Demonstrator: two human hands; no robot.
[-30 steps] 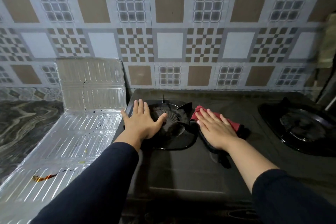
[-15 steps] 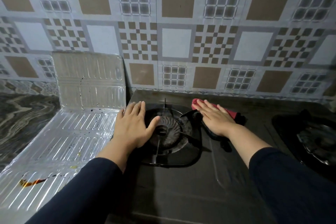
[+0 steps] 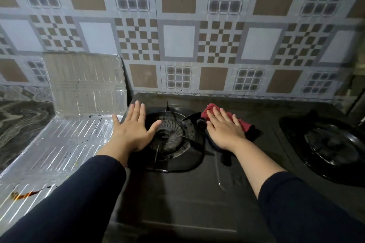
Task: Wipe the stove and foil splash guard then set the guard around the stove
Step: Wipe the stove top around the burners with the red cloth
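Observation:
A black two-burner gas stove (image 3: pixel 187 193) fills the middle of the head view. My left hand (image 3: pixel 131 131) lies flat, fingers spread, on the stove's left edge beside the left burner (image 3: pixel 171 137). My right hand (image 3: pixel 224 129) presses flat on a red cloth (image 3: pixel 245 124) on the stove top just right of that burner. The foil splash guard (image 3: pixel 65 140) lies unfolded on the counter left of the stove, one panel leaning on the wall, with dark specks and an orange-brown stain near its front.
The right burner (image 3: pixel 333 144) sits at the far right of the stove. A grey marbled counter (image 3: pixel 17 124) extends left of the guard. A patterned tiled wall (image 3: pixel 179 41) rises directly behind the stove.
My right hand has slid the red cloth toward the back of the stove past the left burner. My left hand has stayed flat at the stove's left edge. The camera has tilted.

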